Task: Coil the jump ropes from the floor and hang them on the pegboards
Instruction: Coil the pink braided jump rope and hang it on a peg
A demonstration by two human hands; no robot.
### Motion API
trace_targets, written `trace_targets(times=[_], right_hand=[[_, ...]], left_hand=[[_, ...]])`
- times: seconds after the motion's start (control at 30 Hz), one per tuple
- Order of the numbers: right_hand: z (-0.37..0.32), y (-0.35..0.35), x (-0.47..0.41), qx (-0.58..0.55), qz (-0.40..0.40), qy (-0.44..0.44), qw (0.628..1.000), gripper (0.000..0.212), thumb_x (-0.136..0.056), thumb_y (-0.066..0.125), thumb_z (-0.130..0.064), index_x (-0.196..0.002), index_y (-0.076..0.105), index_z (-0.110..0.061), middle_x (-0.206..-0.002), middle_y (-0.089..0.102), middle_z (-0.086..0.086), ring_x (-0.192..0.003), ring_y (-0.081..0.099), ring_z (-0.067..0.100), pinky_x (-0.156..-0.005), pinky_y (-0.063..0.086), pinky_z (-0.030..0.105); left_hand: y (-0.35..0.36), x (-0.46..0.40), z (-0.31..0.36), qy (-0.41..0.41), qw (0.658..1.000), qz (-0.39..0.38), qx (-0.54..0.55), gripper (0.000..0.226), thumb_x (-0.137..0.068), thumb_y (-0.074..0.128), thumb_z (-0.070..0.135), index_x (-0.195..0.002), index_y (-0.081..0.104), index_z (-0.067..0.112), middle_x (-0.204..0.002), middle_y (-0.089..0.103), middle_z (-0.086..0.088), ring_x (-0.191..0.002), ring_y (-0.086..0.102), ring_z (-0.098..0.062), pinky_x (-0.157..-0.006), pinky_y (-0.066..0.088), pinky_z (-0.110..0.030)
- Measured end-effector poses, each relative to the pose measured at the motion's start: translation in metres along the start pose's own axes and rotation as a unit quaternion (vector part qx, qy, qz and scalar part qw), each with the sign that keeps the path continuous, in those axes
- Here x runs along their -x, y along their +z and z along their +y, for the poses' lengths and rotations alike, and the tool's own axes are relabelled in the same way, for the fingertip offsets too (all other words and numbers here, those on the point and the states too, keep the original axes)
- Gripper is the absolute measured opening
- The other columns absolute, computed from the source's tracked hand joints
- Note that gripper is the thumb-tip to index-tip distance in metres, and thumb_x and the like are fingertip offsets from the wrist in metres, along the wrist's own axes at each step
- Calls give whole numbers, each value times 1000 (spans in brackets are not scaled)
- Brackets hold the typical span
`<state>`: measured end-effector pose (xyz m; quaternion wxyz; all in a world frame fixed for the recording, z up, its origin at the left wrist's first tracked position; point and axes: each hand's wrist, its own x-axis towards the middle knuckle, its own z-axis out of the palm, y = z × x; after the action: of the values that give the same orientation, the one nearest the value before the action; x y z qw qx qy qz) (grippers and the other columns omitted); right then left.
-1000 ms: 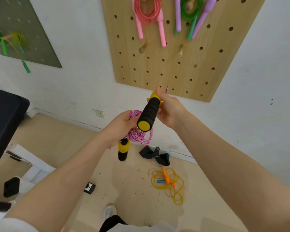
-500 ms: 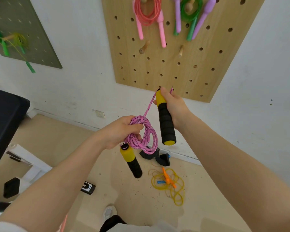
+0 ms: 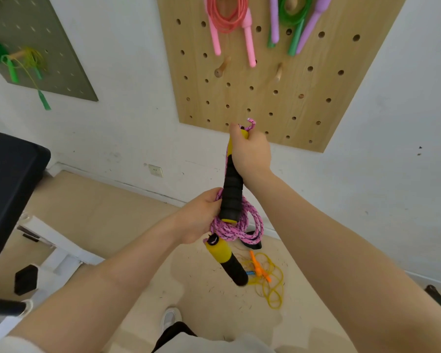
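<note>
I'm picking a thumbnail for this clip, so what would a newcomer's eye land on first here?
First, the pink rope bunched in loops at the centre, gripped by the left hand, while the right hand holds one black-and-yellow handle upright above it. Next, the wooden pegboard on the wall behind, with pink, green and purple ropes hanging from it. Then the yellow rope lying tangled on the floor below the hands.

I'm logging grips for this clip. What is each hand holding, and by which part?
The left hand grips the pink rope's coil. The right hand grips one handle at its yellow top end.
</note>
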<state>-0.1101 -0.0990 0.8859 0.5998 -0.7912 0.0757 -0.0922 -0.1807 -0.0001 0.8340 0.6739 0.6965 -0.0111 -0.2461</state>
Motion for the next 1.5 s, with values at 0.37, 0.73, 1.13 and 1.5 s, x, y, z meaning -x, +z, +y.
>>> trace_targets(times=[0.37,0.73,1.13,1.5], right_hand=[[-1,-5,7,-116,-40,-5,992,28,-96,44,-33,-72,40,-19,-65,39,-4,-60,39,11,-61,36,24],[-23,-10,16,-83,-40,-258,962,22,-85,65,-22,-93,47,-10,-72,48,-12,-61,48,-6,-58,41,12],[15,-36,13,-2,-153,-360,920,31,-90,52,-30,-111,47,-8,-110,33,-8,-92,46,-3,-78,45,16],[34,-32,10,116,-107,-333,930,56,-69,67,-47,-115,46,-23,-127,39,10,-122,36,24,-99,38,46]], left_hand=[[-31,12,11,-43,987,-38,153,24,-97,38,16,-101,61,10,-86,73,-4,-77,69,-14,-70,57,-26],[-31,6,26,-47,995,-22,85,29,-95,44,30,-101,62,8,-96,66,-13,-85,63,-23,-81,52,-35],[-50,4,45,42,993,104,-28,22,-92,33,-4,-96,50,11,-64,58,-14,-47,53,-22,-50,43,-28],[-48,-15,68,132,975,125,-130,33,-85,41,-7,-94,52,22,-87,58,-10,-74,54,-24,-63,45,-32]])
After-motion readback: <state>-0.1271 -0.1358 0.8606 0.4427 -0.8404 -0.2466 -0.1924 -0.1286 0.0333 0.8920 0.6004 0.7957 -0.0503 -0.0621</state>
